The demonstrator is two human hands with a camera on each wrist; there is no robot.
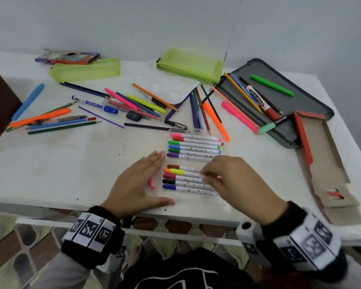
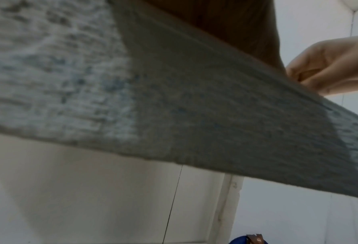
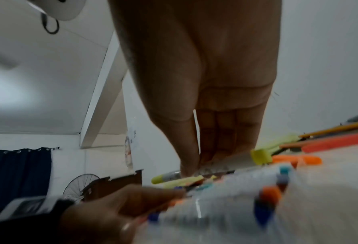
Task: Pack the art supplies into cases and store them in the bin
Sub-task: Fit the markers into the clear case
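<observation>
A clear plastic marker case [image 1: 154,192] lies near the table's front edge, holding an upper row of markers [image 1: 194,147] and a lower row [image 1: 186,182]. My left hand [image 1: 140,180] lies flat with straight fingers on the case's left edge; the right wrist view also shows the left hand [image 3: 111,214]. My right hand [image 1: 204,174] hovers over the lower row and pinches a yellow marker [image 1: 176,171], which sits slightly above its neighbours. In the right wrist view the fingertips [image 3: 191,163] close on that yellow marker [image 3: 259,156]. The left wrist view shows only the table's edge and my right hand [image 2: 330,66].
Loose pens and pencils [image 1: 113,107] are scattered over the white table. Two green mesh pouches [image 1: 188,65] [image 1: 86,69] and a white palette [image 1: 167,88] lie at the back. A grey tray [image 1: 313,113] with pens and an opened cardboard box [image 1: 329,163] occupy the right.
</observation>
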